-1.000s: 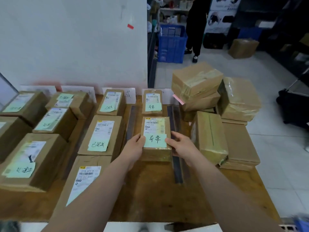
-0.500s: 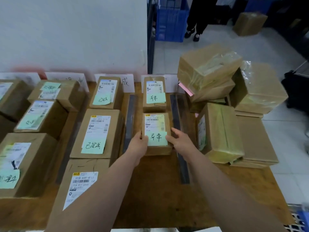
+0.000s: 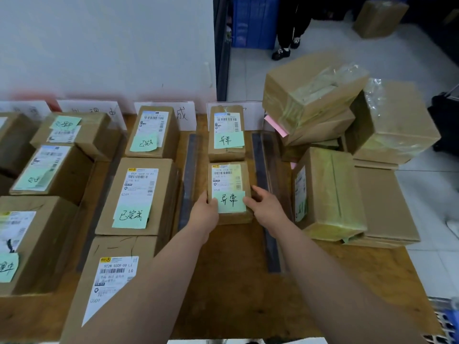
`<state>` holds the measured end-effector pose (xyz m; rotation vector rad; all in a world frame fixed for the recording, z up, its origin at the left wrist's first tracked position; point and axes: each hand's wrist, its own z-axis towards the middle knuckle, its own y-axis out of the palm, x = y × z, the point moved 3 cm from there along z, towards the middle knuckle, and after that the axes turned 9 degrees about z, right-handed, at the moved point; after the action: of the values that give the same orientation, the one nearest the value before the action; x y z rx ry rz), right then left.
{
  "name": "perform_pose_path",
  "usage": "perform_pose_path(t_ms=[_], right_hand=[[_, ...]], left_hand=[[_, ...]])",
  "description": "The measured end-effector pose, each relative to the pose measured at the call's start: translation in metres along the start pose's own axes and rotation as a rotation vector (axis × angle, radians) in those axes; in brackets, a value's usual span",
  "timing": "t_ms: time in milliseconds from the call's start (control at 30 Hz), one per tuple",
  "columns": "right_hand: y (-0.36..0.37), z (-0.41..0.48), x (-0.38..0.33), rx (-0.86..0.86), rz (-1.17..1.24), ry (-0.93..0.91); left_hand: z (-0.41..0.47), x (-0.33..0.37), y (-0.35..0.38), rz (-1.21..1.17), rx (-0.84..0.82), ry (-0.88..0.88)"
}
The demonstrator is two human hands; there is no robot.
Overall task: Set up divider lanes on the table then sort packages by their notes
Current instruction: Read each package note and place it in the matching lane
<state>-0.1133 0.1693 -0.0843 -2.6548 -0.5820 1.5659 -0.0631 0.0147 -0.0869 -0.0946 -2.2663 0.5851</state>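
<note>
Both hands grip 1 small package (image 3: 229, 192) from its sides on the wooden table (image 3: 248, 294): left hand (image 3: 205, 214), right hand (image 3: 267, 211). Its green note (image 3: 231, 201) faces up. It lies between 2 dark divider strips (image 3: 189, 180), just behind it another package (image 3: 227, 134).

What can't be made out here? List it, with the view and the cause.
All in the head view:
- Sign card behind the far small package: the package hides its writing.
- Left-edge box: the frame edge cuts off its green note.
- Shipping label on the held package: the print is too small to read.
- Left hand and right hand: the package hides any fingers beneath.
</note>
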Motion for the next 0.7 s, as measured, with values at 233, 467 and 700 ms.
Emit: perform_pose_path(t_ms=[233, 467, 700], right_hand=[[-0.004, -0.019, -0.022, 0.080, -0.240, -0.167], [-0.030, -0.073, -0.057, 0.225, -0.467, -0.354], [-0.086, -0.125, -0.047, 0.404, -0.550, -0.331]], left_hand=[[-0.019, 0.022, -0.012, 0.192, 0.071, 0.182], [-0.061, 0.049, -0.033, 0.505, 0.178, 0.492], [-0.122, 0.085, -0.001, 0.646, 0.166, 0.742]])
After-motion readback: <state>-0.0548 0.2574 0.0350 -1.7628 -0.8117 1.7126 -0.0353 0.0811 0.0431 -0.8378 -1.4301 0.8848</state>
